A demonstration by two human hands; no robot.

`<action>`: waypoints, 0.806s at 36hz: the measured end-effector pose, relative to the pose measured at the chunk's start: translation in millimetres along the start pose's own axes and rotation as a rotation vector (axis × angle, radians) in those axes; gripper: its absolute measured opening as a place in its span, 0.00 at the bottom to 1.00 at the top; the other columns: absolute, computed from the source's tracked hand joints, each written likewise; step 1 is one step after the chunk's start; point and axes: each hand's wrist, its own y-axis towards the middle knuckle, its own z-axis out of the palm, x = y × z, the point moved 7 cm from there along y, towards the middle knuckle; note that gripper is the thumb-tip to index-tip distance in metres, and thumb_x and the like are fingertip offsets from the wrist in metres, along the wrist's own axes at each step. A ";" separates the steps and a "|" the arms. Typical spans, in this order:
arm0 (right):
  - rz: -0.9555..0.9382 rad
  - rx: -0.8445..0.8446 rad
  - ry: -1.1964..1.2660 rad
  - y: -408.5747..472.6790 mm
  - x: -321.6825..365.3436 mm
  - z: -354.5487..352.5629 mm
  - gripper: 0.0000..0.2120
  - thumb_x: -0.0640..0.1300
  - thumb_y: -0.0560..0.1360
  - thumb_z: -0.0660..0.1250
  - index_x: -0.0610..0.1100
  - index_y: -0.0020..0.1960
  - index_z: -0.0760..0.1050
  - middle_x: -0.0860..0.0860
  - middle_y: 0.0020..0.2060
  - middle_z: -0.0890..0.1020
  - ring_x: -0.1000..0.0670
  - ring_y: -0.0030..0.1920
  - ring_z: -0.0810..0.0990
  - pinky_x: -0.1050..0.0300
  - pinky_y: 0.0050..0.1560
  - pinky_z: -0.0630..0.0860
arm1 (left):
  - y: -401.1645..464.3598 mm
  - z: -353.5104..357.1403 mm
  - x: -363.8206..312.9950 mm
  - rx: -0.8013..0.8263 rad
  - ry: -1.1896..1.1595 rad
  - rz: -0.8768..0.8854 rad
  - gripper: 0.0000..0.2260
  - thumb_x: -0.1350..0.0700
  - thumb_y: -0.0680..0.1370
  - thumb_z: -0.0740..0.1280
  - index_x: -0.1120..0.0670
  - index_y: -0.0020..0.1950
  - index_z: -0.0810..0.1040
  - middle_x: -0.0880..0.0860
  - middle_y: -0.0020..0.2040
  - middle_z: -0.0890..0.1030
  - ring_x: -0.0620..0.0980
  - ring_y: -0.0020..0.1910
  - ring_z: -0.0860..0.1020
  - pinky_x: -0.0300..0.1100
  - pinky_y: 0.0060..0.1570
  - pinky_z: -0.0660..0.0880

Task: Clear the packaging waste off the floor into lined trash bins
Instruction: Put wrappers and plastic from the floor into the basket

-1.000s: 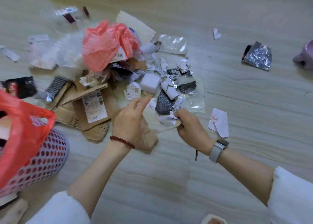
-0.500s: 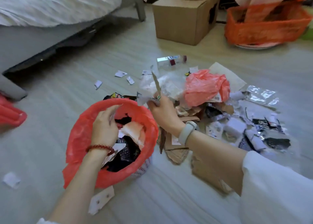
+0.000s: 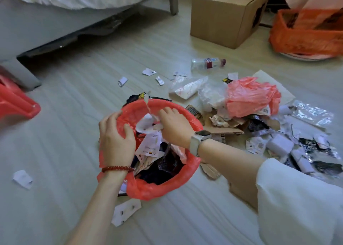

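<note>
While the left hand [image 3: 116, 139] grips its red liner [image 3: 159, 189], the right hand [image 3: 174, 126] pinches crumpled white scraps [image 3: 148, 123].

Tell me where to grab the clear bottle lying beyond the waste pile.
Grip the clear bottle around its middle, coming down from above. It lies on its side on the floor, long sides exposed, with bare floor around it, so fingers can likely close across its width.

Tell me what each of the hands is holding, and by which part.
The left hand grips the red liner at the bin's near-left rim. The right hand pinches crumpled white scraps by their upper edge, over the bin's opening.
</note>
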 end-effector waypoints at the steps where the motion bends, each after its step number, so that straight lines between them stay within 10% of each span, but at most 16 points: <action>1: -0.008 0.114 -0.097 -5.5 -3.6 10.1 0.28 0.36 0.72 0.61 0.41 0.71 0.58 0.42 0.65 0.67 0.39 0.63 0.66 0.43 0.57 0.71 | -1.5 2.3 -2.3 0.008 -0.001 0.020 0.15 0.66 0.74 0.62 0.60 0.61 0.74 0.60 0.60 0.73 0.51 0.58 0.72 0.21 0.54 0.59; 5: -0.066 0.282 -0.046 -30.8 -16.3 10.5 0.33 0.41 0.74 0.63 0.45 0.75 0.52 0.44 0.74 0.54 0.44 0.75 0.50 0.46 0.72 0.58 | -9.6 18.1 -19.5 0.057 -0.022 0.069 0.15 0.67 0.74 0.62 0.60 0.61 0.75 0.58 0.61 0.72 0.54 0.61 0.72 0.22 0.57 0.59; 11: -0.011 -0.044 0.299 -85.6 -78.6 -62.4 0.16 0.35 0.75 0.60 0.41 0.61 0.75 0.45 0.62 0.75 0.47 0.64 0.71 0.54 0.65 0.67 | -44.7 79.9 -82.9 0.177 -0.099 0.220 0.16 0.61 0.73 0.60 0.59 0.59 0.76 0.57 0.58 0.74 0.53 0.59 0.73 0.38 0.61 0.65; 21: 0.746 -0.038 0.224 -310.6 -317.2 -36.4 0.13 0.38 0.76 0.59 0.39 0.58 0.76 0.41 0.57 0.78 0.42 0.58 0.75 0.59 0.53 0.67 | -231.0 282.5 -169.8 0.935 -0.008 0.400 0.17 0.60 0.74 0.60 0.54 0.62 0.73 0.56 0.59 0.73 0.58 0.59 0.73 0.53 0.58 0.70; 29: 1.279 0.227 0.041 -482.3 -426.7 39.0 0.41 0.59 0.71 0.66 0.59 0.74 0.44 0.49 0.75 0.41 0.40 0.74 0.42 0.34 0.67 0.55 | -363.4 347.8 -167.2 1.373 0.338 0.785 0.22 0.55 0.77 0.58 0.49 0.72 0.61 0.51 0.70 0.63 0.53 0.68 0.63 0.48 0.64 0.65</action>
